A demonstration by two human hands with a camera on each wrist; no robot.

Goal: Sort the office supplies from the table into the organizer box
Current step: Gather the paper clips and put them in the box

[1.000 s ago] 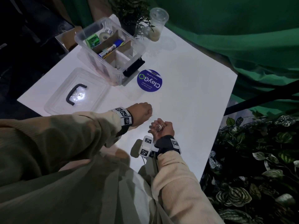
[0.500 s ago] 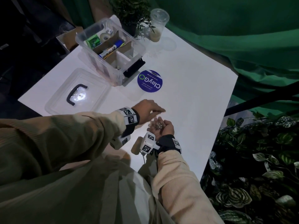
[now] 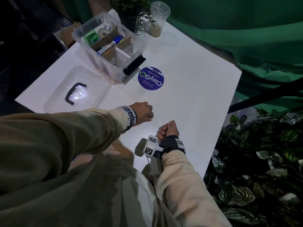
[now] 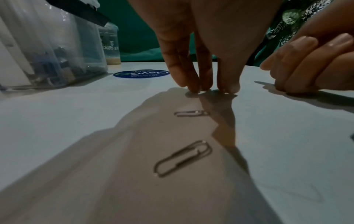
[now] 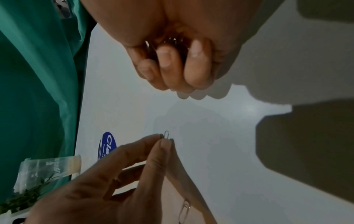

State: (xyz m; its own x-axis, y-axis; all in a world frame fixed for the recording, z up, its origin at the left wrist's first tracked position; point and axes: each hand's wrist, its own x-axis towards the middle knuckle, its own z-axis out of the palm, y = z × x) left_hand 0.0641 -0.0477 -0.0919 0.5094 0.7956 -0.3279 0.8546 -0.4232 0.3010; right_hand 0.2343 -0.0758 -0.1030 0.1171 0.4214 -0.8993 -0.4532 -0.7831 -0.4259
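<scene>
My left hand (image 3: 151, 115) reaches down to the white table (image 3: 188, 99), and its thumb and forefinger pinch one wire paper clip (image 5: 167, 134) at the surface. Two more paper clips (image 4: 191, 113) (image 4: 184, 157) lie flat under that hand's wrist. Just to the right, my right hand (image 3: 164, 128) is curled into a fist around a bunch of paper clips (image 5: 172, 40). The clear organizer box (image 3: 101, 63) stands at the far left, holding a marker, tape and a green item in its cardboard compartments.
The box's clear lid (image 3: 54, 102) with a black handle lies left of my hands. A round blue sticker (image 3: 150, 78) is stuck beside the box. A plastic cup (image 3: 158, 18) and a potted plant (image 3: 131, 7) stand at the far edge. Leafy plants (image 3: 262, 161) crowd the table's right side.
My right palm, open upward with clips on it, has closed into a fist and turned over. The left hand dropped from over that palm to the table and pinched a clip.
</scene>
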